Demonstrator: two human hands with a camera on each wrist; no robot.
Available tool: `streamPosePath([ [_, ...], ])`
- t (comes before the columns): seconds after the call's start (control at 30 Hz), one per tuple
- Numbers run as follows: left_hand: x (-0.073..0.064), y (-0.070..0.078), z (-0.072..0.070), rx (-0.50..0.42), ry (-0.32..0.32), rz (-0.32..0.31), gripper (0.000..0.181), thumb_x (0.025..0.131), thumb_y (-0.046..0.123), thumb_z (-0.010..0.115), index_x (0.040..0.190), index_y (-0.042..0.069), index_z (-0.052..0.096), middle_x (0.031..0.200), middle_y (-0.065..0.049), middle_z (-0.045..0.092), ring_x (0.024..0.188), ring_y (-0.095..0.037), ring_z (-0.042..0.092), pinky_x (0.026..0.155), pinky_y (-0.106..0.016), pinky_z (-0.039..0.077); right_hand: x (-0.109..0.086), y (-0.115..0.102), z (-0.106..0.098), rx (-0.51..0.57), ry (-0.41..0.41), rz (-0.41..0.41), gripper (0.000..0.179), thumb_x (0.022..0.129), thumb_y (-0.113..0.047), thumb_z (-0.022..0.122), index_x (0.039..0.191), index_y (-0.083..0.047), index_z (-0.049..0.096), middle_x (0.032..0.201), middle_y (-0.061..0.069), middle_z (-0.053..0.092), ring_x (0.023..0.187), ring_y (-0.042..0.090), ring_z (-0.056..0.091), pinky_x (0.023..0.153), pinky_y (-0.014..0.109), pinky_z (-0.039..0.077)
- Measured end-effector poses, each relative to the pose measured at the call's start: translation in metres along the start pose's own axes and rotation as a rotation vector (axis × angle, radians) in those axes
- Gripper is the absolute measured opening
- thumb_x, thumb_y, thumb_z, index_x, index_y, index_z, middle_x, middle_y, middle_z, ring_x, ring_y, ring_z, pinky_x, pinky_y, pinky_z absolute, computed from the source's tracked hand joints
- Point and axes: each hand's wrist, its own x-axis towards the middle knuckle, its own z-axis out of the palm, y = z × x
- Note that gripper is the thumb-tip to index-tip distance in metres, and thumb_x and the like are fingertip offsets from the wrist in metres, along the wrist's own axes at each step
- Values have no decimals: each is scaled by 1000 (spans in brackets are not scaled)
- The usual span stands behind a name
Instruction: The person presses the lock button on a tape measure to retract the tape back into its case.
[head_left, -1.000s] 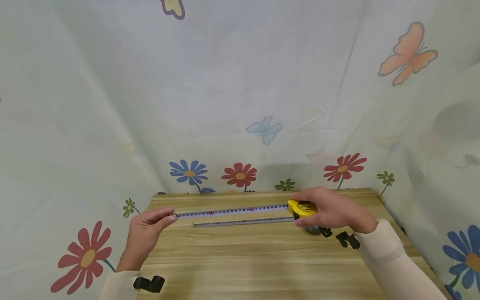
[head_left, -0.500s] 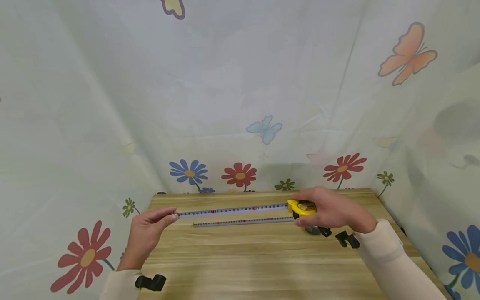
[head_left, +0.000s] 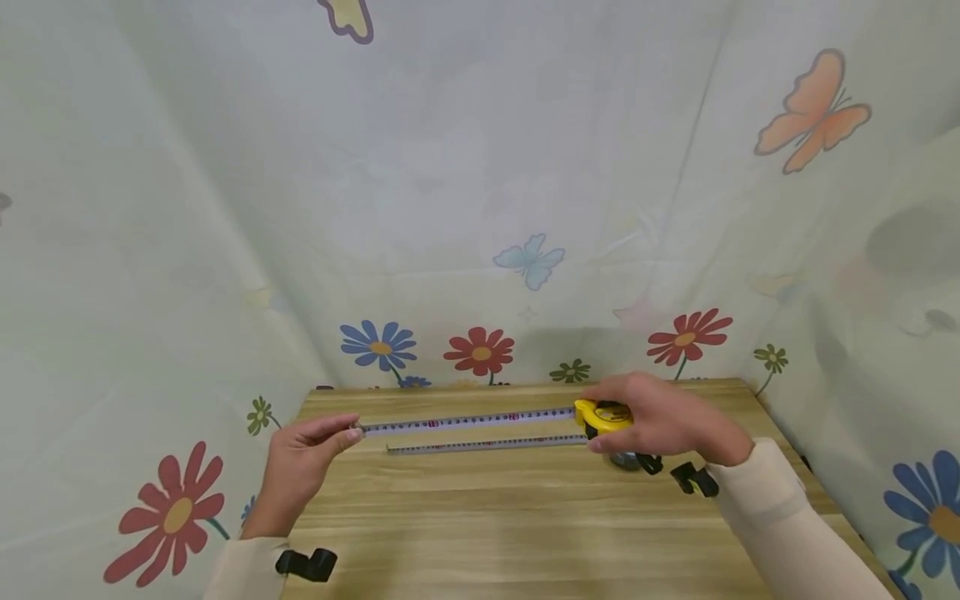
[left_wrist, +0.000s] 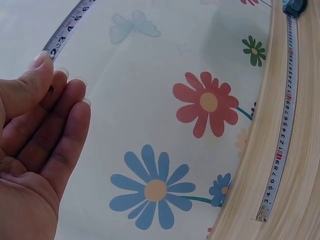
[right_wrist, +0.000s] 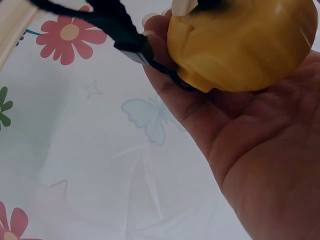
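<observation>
A yellow tape measure (head_left: 606, 417) is gripped in my right hand (head_left: 663, 418), above the table's right part. Its pulled-out blade (head_left: 468, 419) runs left to my left hand (head_left: 307, 458), which pinches the blade's end between thumb and fingers. In the left wrist view that blade (left_wrist: 67, 29) leaves the fingertips near the low numbers. A second tape measure's blade (head_left: 487, 444) lies stretched on the table, roughly alongside the first. Its dark case (left_wrist: 295, 6) is partly covered by my right hand in the head view. The yellow case (right_wrist: 240, 47) fills the right wrist view's top, with a dark strap (right_wrist: 127, 42) hanging beside it.
The wood-grain table (head_left: 510, 517) extends toward me below the blades. A pale curtain (head_left: 450, 167) printed with flowers and butterflies encloses its back and sides. Black wrist mounts (head_left: 307, 565) sit at both cuffs.
My left hand has moved slightly right with the blade's end. The blade's red marks have shifted right toward the yellow case, so less blade is out. The right hand stays in place.
</observation>
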Motion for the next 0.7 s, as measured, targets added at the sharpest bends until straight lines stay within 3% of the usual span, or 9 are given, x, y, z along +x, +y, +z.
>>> streamPosePath([
  [0.33,-3,1,5,-28,-25,24,28,94,14,78,119,0,77,101,16,79,92,1,74,81,-18,61,-2,1,2,9,-6,2,61,89,-39,82,138,-8,66,108,-3,68,85,11,56,71,23,51],
  [0.53,-3,3,8,-24,4,20,27,93,14,80,117,2,78,97,21,78,92,1,74,80,-18,61,-2,-1,2,14,-2,0,61,89,-39,82,139,-8,66,108,-3,68,85,11,57,72,23,52],
  [0.7,-2,6,9,-21,3,34,26,93,13,80,116,1,78,97,19,78,90,1,74,80,-19,61,-2,-3,2,13,-4,1,62,89,-40,82,139,-7,66,109,-3,68,87,11,57,74,23,52],
])
